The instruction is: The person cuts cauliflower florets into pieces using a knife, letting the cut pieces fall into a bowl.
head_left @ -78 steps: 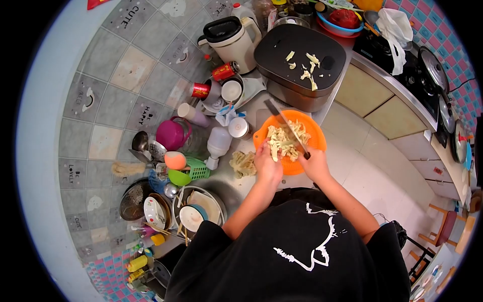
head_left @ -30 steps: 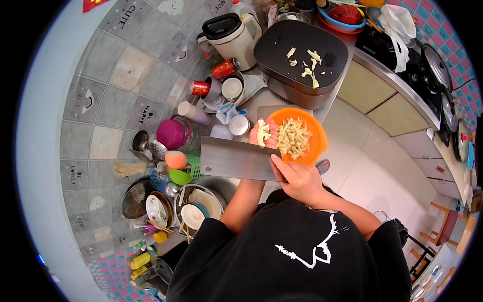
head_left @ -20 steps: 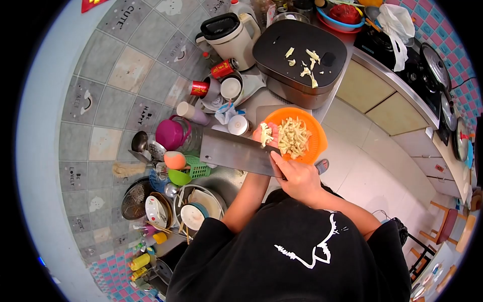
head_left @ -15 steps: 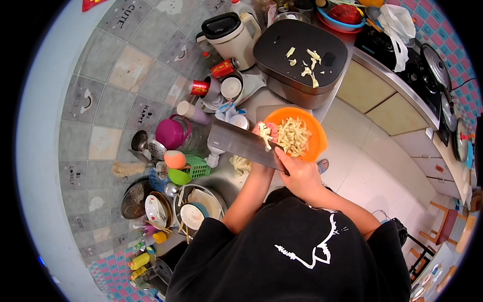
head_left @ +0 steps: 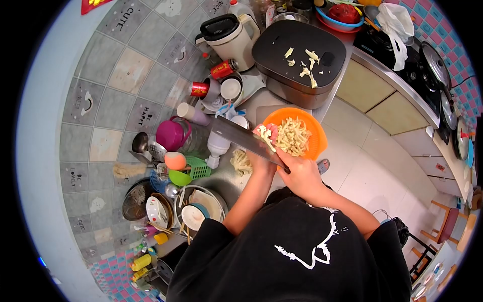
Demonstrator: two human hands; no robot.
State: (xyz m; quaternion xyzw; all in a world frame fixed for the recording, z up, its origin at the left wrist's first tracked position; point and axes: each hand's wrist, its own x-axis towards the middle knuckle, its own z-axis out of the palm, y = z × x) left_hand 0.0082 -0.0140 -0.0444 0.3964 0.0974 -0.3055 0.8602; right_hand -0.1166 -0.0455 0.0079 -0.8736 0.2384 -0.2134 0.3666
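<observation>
A cauliflower piece lies in my left hand, whose fingers are curled round it and partly covered by the blade. My right hand grips the handle of a broad cleaver, its blade slanting up to the left over my left hand and against the piece. Just right of the piece, an orange basket holds many cut cauliflower pieces. A larger cauliflower chunk rests on the steel counter, left of my left wrist.
Behind the basket stands a dark-lidded appliance with cauliflower scraps on top. A white dispenser bottle, a green basket and stacked bowls are to the left. The stove is at the far right.
The cleaver has swung from low across my left forearm to a steeper slant, its edge turned more toward the piece. The cauliflower chunk and white bottle behind the blade have come into view.
</observation>
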